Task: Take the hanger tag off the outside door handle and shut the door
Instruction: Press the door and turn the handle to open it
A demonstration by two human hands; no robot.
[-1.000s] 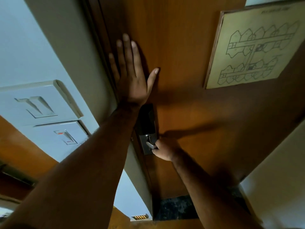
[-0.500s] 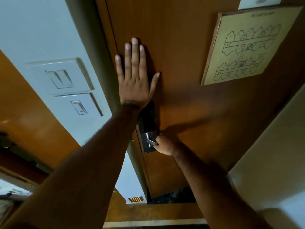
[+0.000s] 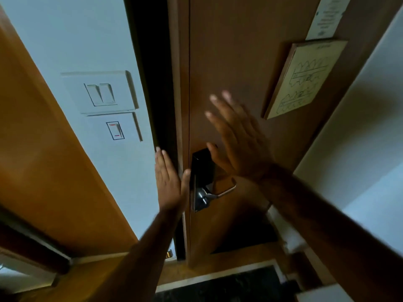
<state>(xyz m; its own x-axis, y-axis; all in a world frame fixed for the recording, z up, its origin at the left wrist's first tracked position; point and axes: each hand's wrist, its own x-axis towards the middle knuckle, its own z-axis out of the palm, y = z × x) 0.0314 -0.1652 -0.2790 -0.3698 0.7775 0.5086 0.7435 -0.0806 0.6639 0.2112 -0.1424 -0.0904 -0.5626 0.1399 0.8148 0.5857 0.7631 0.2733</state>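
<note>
Door (image 3: 239, 62): brown wood, seen from inside, filling the middle of the view; its left edge lay against the dark frame (image 3: 152, 83), though whether the latch had caught could not be told. Lock (image 3: 201, 168): black plate on the door's left edge, its upper right corner hidden behind the right thumb. Handle (image 3: 220, 192): silver lever below the lock, pointing right, free of both hands. Left hand (image 3: 170, 184): open and flat, fingers together and pointing up, empty, set over the seam between frame and door just left of the lock; contact with the wood was not clear. Right hand (image 3: 237, 144): open, fingers spread, empty, motion-blurred, held in front of the door above the handle; whether it touched the door could not be told. Tag: not visible; the outside handle lay on the door's hidden far face. Floor plan (image 3: 305, 79): framed sheet on the door's upper right, line drawing blurred, text unreadable. Notice (image 3: 325, 16): pale sheet above the floor plan, cut off by the top edge, print illegible. Switches (image 3: 102, 94): white double rocker plate on the wall left of the frame, with a single switch (image 3: 115, 130) marked in red just below. Both forearms ran out of the bottom edge.
</note>
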